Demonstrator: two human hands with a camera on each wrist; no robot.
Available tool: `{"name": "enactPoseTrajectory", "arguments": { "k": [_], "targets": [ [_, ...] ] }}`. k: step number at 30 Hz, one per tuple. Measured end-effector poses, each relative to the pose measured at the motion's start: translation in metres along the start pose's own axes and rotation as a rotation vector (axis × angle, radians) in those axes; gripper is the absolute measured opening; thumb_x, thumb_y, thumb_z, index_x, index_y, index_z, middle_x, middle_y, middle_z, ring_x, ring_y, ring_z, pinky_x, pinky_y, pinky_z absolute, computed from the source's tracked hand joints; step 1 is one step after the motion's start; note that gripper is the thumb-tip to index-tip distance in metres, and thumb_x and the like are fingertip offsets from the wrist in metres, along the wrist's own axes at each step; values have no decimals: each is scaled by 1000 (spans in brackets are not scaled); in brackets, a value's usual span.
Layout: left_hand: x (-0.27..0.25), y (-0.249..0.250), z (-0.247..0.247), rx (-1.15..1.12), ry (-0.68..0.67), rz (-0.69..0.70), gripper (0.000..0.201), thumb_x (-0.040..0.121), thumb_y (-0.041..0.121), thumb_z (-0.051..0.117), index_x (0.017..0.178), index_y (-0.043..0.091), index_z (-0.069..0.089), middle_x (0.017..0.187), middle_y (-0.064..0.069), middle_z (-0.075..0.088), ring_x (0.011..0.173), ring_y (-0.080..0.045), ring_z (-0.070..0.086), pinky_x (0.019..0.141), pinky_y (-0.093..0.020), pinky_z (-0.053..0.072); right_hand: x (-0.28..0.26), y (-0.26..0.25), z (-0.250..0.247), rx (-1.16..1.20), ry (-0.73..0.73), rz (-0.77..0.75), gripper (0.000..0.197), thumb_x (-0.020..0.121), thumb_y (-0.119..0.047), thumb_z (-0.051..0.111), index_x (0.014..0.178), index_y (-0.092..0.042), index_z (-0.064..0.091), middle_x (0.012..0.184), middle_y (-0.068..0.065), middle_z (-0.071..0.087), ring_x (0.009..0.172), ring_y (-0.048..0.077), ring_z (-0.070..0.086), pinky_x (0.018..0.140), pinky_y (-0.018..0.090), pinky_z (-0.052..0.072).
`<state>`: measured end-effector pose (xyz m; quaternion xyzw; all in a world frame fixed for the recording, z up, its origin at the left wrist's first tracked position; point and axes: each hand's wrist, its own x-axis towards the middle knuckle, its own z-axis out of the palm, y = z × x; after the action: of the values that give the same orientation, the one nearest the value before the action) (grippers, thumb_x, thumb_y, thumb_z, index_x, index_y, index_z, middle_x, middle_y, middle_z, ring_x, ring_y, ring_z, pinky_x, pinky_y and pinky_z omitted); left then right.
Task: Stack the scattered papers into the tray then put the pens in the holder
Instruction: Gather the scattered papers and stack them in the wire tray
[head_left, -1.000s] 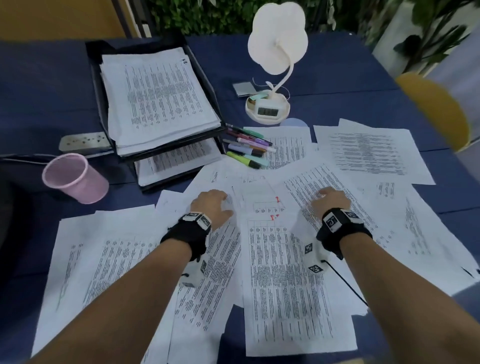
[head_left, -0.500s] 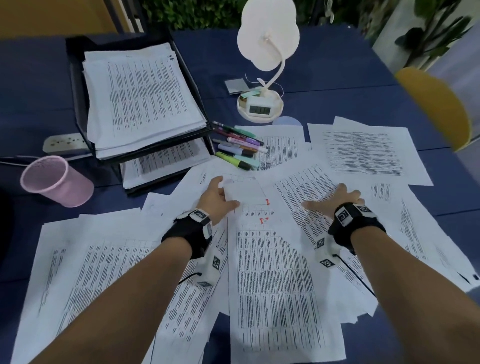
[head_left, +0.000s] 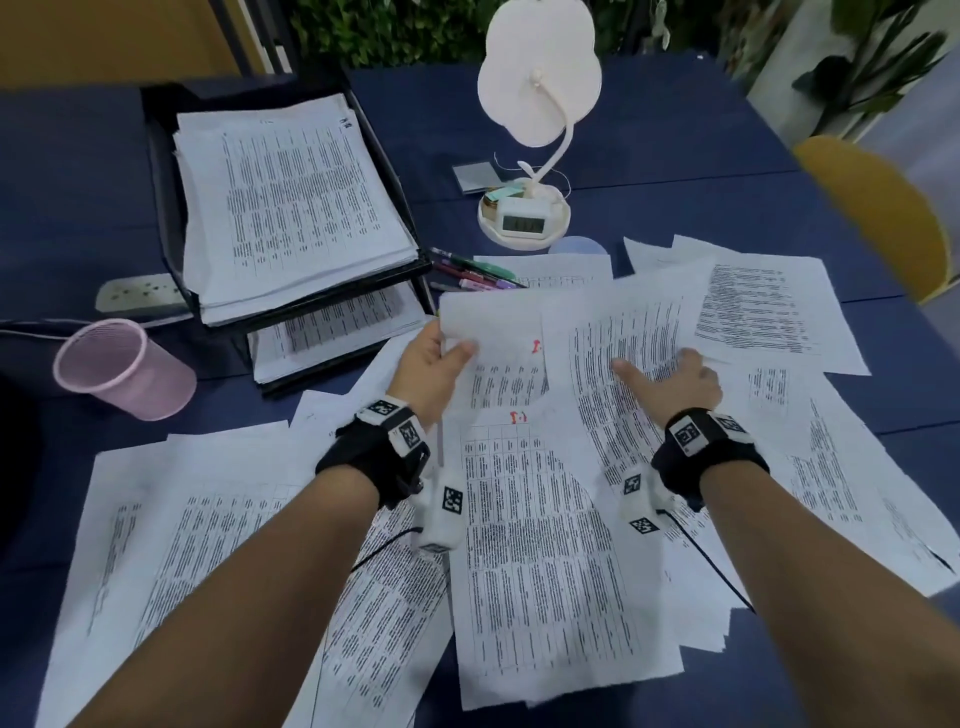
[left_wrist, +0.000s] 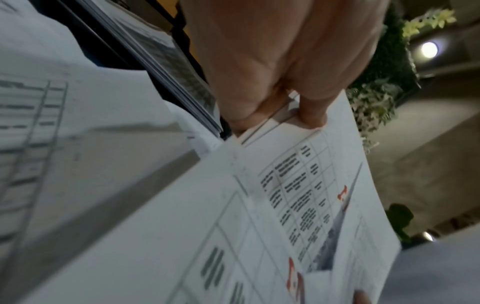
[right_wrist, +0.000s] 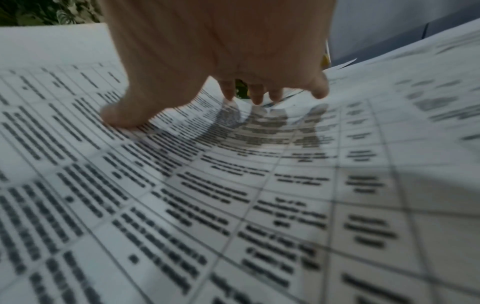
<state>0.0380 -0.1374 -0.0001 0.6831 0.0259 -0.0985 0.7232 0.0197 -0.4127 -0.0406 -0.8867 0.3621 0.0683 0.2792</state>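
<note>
Printed papers (head_left: 540, 545) lie scattered across the blue table. My left hand (head_left: 441, 358) pinches the left edge of a few raised sheets (head_left: 498, 332) with red marks, thumb on top; the left wrist view shows that hand (left_wrist: 285, 115) pinching those sheets (left_wrist: 298, 185). My right hand (head_left: 670, 374) grips a neighbouring curved sheet (head_left: 623, 322); the right wrist view shows its thumb (right_wrist: 119, 117) pressing on top and its fingers (right_wrist: 257, 96) over the far edge. The black two-tier tray (head_left: 156, 156) holds a paper stack. Several pens (head_left: 478, 275) lie behind the raised sheets. A pink mesh holder (head_left: 119, 369) stands at the left.
A white lamp with a clock base (head_left: 524, 218) stands behind the pens. A power strip (head_left: 140, 293) lies left of the tray. A yellow chair back (head_left: 872, 208) is at the right edge. Plants line the far side.
Both hands moved forward from resting on the papers. They took hold of sheets and raised the far ends off the table, hiding part of the pens.
</note>
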Motion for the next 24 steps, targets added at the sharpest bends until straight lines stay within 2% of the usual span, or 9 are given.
{"name": "enactPoseTrajectory", "arguments": {
  "k": [2, 3, 6, 8, 11, 14, 18, 22, 24],
  "targets": [
    [2, 8, -9, -58, 50, 19, 23, 94, -1, 50, 102, 19, 56, 107, -4, 65, 102, -22, 62, 97, -42, 48, -1, -8, -2, 139, 39, -63, 125, 48, -91, 53, 145, -20, 23, 148, 15, 32, 138, 36, 28, 105, 65, 27],
    [3, 13, -13, -68, 68, 27, 23, 94, -1, 49, 97, 20, 54, 105, -4, 65, 100, -22, 61, 98, -44, 47, -3, -14, -6, 201, 40, -77, 127, 45, -90, 56, 146, -21, 20, 149, 13, 33, 138, 34, 31, 106, 64, 28],
    [5, 22, -28, -79, 76, 55, 22, 94, 0, 49, 100, 21, 54, 109, -2, 64, 104, -18, 61, 101, -38, 45, -5, -28, -16, 374, 18, -76, 138, 33, -89, 60, 148, -25, 17, 144, 10, 42, 131, 31, 42, 106, 56, 35],
    [7, 29, -34, -66, 78, 102, 24, 94, 0, 50, 109, 18, 55, 116, -2, 62, 110, -14, 59, 102, -31, 44, -4, -36, -20, 406, 19, -97, 140, 29, -89, 62, 147, -25, 20, 147, 13, 37, 134, 32, 38, 105, 56, 36],
    [9, 48, -35, -39, 99, 206, 22, 93, 0, 51, 102, 20, 56, 108, 3, 66, 105, -11, 62, 101, -32, 46, -2, -40, -19, 325, -50, -128, 126, 43, -74, 75, 146, -26, 22, 151, 15, 27, 139, 35, 28, 106, 58, 36],
    [9, 69, -32, -26, 122, 332, 21, 94, 1, 50, 98, 22, 55, 100, 9, 68, 102, -11, 63, 97, -35, 49, -3, -38, -10, 177, -111, -148, 110, 58, -57, 82, 145, -22, 26, 147, 18, 30, 133, 37, 35, 104, 53, 40],
    [8, 94, -27, -18, 132, 443, 16, 93, 7, 52, 96, 22, 55, 107, 3, 65, 108, -15, 62, 95, -36, 50, -8, -34, 1, 98, -227, -154, 101, 65, -50, 80, 145, -21, 26, 144, 19, 37, 129, 35, 42, 103, 46, 42],
    [5, 117, -23, -37, 122, 567, 19, 92, -1, 52, 89, 18, 52, 96, 10, 68, 97, -6, 64, 86, -25, 51, -16, -46, -8, 260, -198, -240, 96, 69, -48, 78, 146, -21, 26, 148, 12, 34, 134, 29, 38, 105, 44, 37],
    [5, 127, -23, -7, 94, 601, 20, 92, -1, 52, 89, 18, 52, 92, 11, 67, 95, -5, 63, 86, -25, 49, -22, -64, -20, 421, -182, -331, 85, 75, -41, 76, 144, -22, 29, 147, 8, 37, 133, 23, 38, 107, 42, 36]
  ]
}}
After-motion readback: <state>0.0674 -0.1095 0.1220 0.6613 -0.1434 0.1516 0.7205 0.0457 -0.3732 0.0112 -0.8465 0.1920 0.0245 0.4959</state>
